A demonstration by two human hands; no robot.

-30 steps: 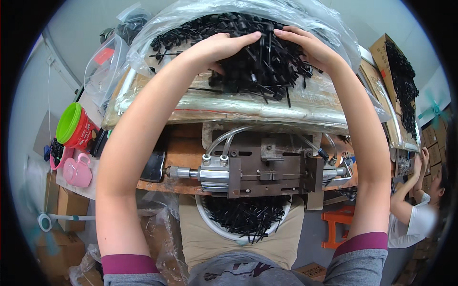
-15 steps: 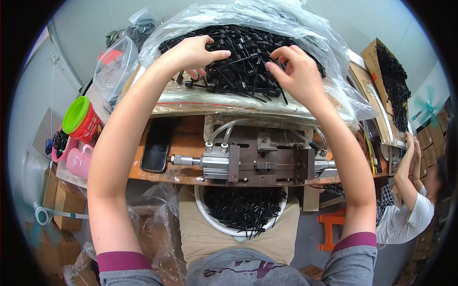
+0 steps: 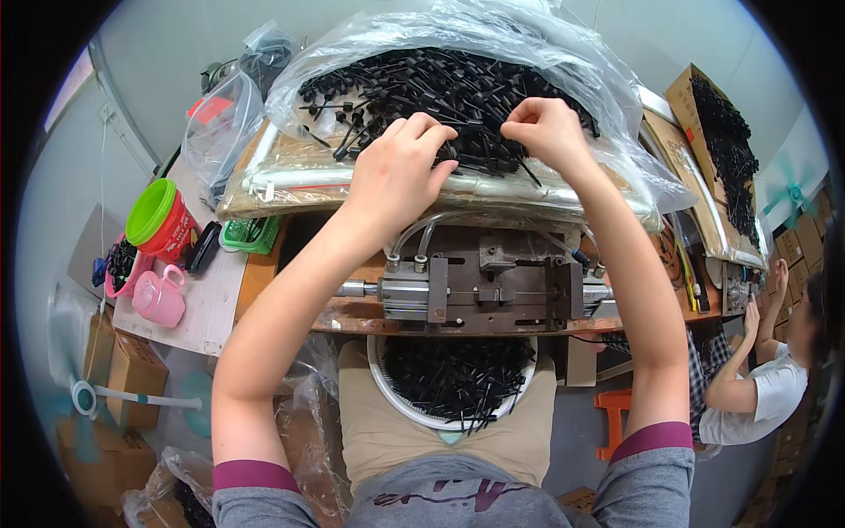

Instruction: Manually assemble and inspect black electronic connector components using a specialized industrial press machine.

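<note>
The pneumatic fixture [image 3: 506,304] sits on the workbench [image 3: 255,283], with the heap of plastic parts [image 3: 387,84] behind it and plastic film [image 3: 374,37] farther behind, the basket of parts [image 3: 379,380] before it on the person's lap [image 3: 365,444], the bucket [image 3: 172,233] and the jug [image 3: 158,299] to its left, and the carton of parts [image 3: 683,99] to its right.

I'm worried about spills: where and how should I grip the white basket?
Probably grip the white basket by its rim, from left and right together: the curved rim shows bare on both sides, while black parts poke over the near edge.
</note>
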